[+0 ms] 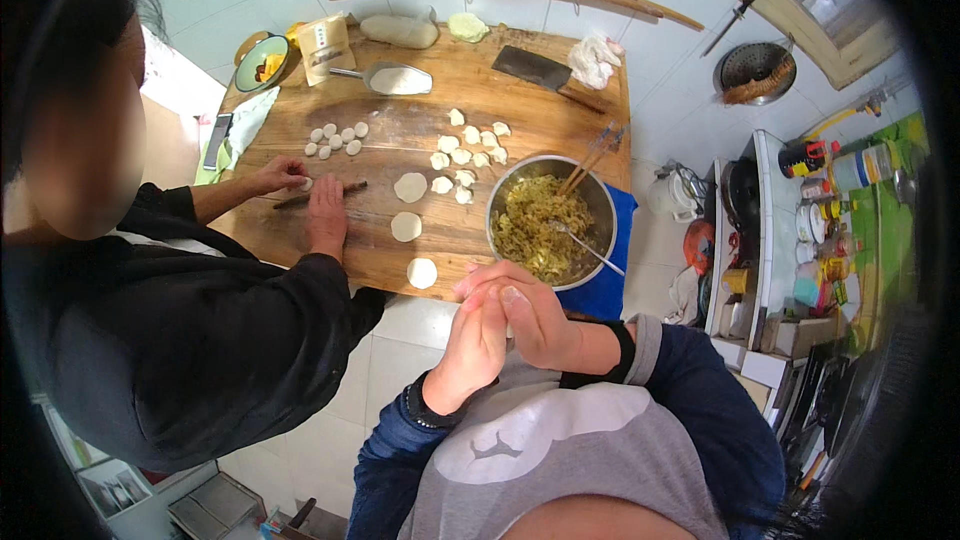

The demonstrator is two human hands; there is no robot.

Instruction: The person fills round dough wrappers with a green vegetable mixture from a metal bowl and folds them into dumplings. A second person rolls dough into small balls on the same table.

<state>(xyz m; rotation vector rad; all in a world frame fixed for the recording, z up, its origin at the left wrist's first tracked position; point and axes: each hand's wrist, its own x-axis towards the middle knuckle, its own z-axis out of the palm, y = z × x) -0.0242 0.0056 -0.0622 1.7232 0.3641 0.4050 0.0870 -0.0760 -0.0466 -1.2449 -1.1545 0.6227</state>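
My left hand (472, 341) and my right hand (536, 315) are pressed together in front of my chest, near the table's front edge. Their fingers close around a small pale piece, probably dough, mostly hidden between them. Just beyond them stands a steel bowl (491, 221) of chopped filling (536, 221), with a spoon (592, 251) and chopsticks (589, 165) in it. Left of the bowl lie several folded dumplings (481, 159). Three flat dough wrappers (406, 226) form a column nearer the co-worker.
At the left, a co-worker's hands (327, 214) work at a dark rolling pin (289, 202) beside several dough pieces (336, 142). A cleaver (532, 67), a flour scoop (397, 80) and a green bowl (255, 75) sit towards the wall. A blue cloth (619, 240) lies under the steel bowl.
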